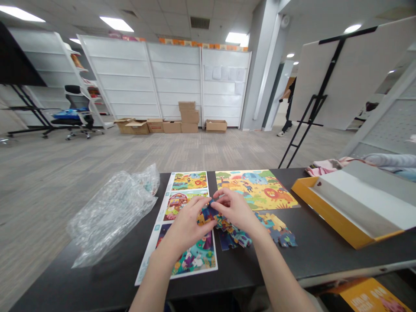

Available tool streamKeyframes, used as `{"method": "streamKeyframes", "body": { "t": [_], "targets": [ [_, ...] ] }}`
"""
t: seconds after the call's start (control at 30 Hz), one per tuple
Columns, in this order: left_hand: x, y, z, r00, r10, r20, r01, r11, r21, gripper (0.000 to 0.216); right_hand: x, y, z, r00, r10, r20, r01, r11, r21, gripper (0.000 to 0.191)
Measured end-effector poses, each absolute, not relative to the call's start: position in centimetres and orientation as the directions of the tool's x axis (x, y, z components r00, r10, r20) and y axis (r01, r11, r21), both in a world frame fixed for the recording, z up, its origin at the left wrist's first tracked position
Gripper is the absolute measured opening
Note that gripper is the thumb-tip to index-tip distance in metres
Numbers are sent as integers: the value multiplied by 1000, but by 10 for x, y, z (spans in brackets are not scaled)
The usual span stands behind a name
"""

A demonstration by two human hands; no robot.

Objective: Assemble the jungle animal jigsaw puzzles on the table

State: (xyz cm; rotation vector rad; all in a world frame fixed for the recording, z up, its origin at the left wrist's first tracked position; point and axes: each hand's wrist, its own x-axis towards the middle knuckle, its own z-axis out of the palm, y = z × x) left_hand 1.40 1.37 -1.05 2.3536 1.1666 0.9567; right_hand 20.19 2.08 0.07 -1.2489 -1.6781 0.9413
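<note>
Over the middle of the table, my left hand (190,219) is closed around several jigsaw puzzle pieces (203,215), dark blue and orange, showing between its thumb and fingers. Close beside it, my right hand (235,209) pinches a dark blue puzzle piece (211,202) at its fingertips; the fingers partly cover it. Below the hands lies a printed picture sheet (195,260) with three scenes. A heap of loose puzzle pieces (238,236) spreads under and right of my right hand. Behind it rests an assembled-looking animal puzzle picture (260,186) with lions and an elephant.
A crumpled clear plastic bag (113,212) lies at the left of the black table (107,284). An open yellow box (338,216) stands on the right, near folded cloth (328,166). Beyond are an easel-like stand (308,121), cardboard boxes (172,126) and a person (288,106).
</note>
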Motion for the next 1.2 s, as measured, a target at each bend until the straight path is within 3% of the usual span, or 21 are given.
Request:
{"method": "streamKeyframes", "body": {
  "t": [0.23,0.33,0.5,0.57,0.7,0.9,1.2],
  "targets": [
    [4,15,-14,473,845,250,681,-530,505,47,254,0,41,19,938,347,560,277,-781,22],
    [3,15,-16,472,859,201,711,-505,490,46,310,-12,60,92,929,359,648,218,-730,30],
    [2,19,-27,485,856,180,707,-505,495,48,436,-19,78,377,895,240,717,-117,-687,23],
    [2,21,-30,483,855,188,702,-507,501,48,481,-19,78,417,888,195,745,-211,-633,16],
    [3,21,-29,478,856,195,712,-508,486,48,534,-18,64,371,913,171,827,-241,-508,13],
    [4,20,-26,494,850,183,720,-518,462,48,527,-6,41,208,978,-18,798,-180,-575,18],
    [3,19,-22,501,850,163,711,-512,481,49,506,-3,42,85,980,-179,757,-180,-628,23]
  ]
}}
